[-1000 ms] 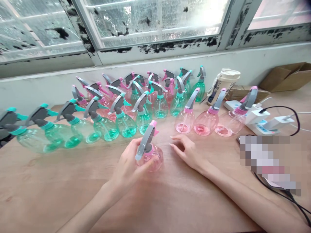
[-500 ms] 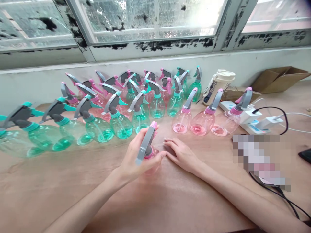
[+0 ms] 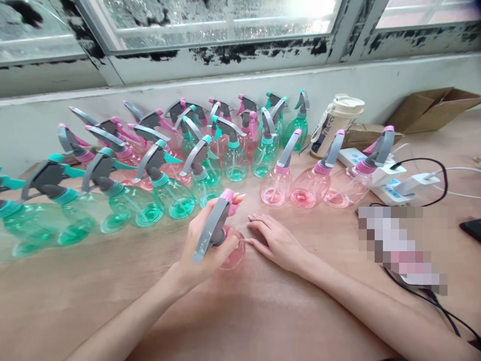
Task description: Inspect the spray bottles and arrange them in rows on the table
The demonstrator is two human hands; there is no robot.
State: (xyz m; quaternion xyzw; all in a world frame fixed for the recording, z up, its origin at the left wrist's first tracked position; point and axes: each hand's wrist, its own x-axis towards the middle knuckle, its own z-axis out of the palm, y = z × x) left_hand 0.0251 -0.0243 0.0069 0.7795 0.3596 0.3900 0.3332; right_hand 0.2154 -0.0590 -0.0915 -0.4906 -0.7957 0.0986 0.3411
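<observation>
Leftmost green bottle (image 3: pixel 10 207) is partly cut off btw. Left hand (image 3: pixel 208 261) is wrapped round the pink spray bottle (image 3: pixel 215 224) mid-table (image 3: pixel 233 321), mostly hiding its neck. Right hand (image 3: pixel 277 240) lies loosely half-curled beside it, can't tell if the thumb's touching.
</observation>
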